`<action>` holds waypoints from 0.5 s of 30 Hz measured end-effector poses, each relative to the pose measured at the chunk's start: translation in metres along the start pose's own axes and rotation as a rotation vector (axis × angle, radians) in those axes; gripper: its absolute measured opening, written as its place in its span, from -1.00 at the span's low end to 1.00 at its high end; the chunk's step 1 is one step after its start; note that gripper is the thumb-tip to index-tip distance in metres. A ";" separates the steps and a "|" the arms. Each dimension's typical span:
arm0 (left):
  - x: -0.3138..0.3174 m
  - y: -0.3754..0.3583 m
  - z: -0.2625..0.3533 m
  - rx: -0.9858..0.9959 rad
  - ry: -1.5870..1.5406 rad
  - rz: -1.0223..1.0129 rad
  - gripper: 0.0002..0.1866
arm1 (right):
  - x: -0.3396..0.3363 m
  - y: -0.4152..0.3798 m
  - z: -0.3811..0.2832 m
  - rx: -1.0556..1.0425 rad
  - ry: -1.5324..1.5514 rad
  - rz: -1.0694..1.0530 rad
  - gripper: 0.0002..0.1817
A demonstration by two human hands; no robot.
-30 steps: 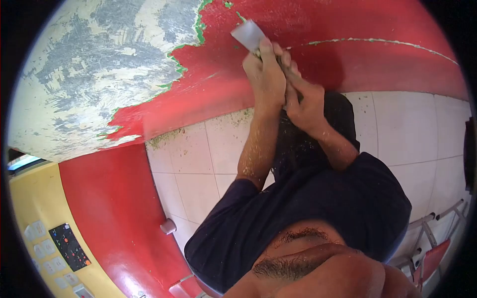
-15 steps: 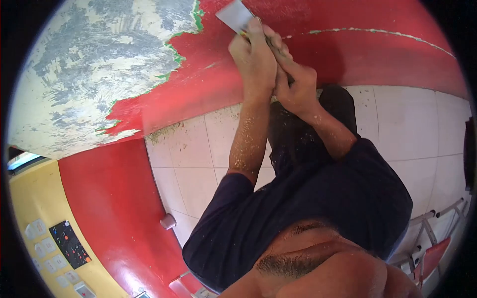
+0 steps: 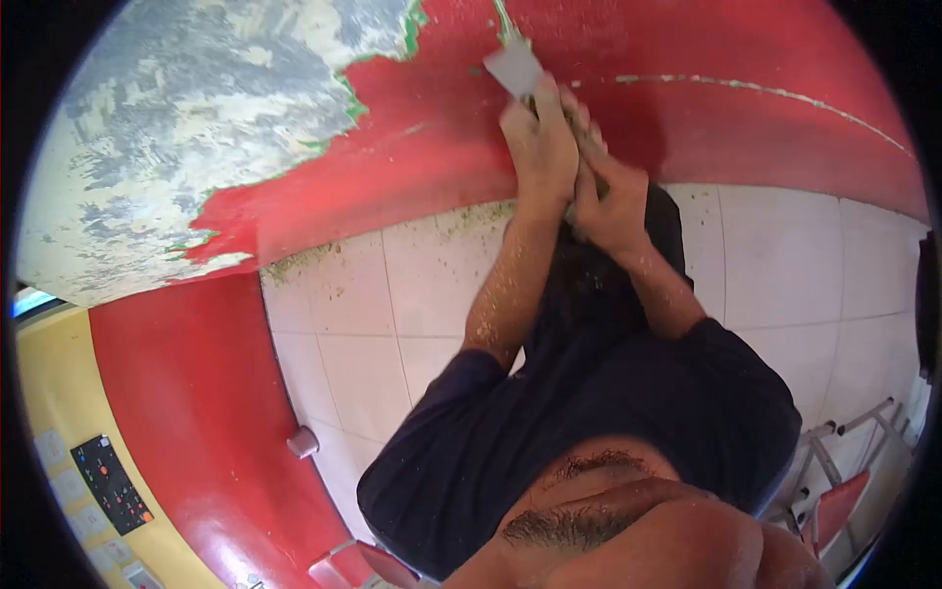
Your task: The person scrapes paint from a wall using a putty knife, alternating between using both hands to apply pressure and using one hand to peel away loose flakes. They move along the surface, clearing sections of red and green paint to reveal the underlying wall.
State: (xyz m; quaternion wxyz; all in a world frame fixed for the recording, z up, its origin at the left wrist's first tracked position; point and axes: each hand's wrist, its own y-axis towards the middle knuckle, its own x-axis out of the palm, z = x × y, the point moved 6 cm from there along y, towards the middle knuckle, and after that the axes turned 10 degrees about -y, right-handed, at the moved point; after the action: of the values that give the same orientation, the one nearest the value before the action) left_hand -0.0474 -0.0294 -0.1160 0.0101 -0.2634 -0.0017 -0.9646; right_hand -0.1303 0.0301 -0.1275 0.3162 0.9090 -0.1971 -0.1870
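Observation:
A scraper with a flat metal blade (image 3: 513,68) lies against the red wall (image 3: 442,128), gripped near the blade by my left hand (image 3: 546,147). My right hand (image 3: 616,201) is wrapped round the lower part of its handle, just below and to the right of my left hand. Most of the handle is hidden by my fingers. From the blade a thin light scratch runs upward in the red paint. Left of the blade, the paint is gone over a large grey and white patch (image 3: 216,108) with a green ragged edge.
Paint flakes (image 3: 304,263) lie on the white tiled floor (image 3: 775,255) along the wall's foot. A metal-framed red chair (image 3: 842,501) stands at the lower right. A small cup-like object (image 3: 303,442) is by the left wall, near a black board (image 3: 112,484).
The blade and both my hands have shifted right and slightly down in view. A pale scratch now shows above the blade. The view itself has moved a little.

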 end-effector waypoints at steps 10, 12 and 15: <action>-0.017 -0.005 -0.028 -0.173 -0.014 0.055 -0.64 | 0.009 -0.032 0.019 0.112 -0.017 0.011 -0.64; -0.021 -0.012 -0.029 -0.188 0.008 0.075 -0.66 | 0.007 -0.039 0.021 0.156 -0.028 -0.025 -0.64; -0.026 -0.008 -0.028 -0.131 0.052 0.018 -0.66 | 0.017 -0.051 0.025 0.101 -0.069 -0.021 -0.65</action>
State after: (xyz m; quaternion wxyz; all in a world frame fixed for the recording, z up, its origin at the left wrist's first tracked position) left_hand -0.0390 -0.0212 -0.1530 0.0014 -0.2383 0.0641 -0.9691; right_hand -0.1154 0.0466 -0.1829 0.2610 0.9188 -0.2073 -0.2114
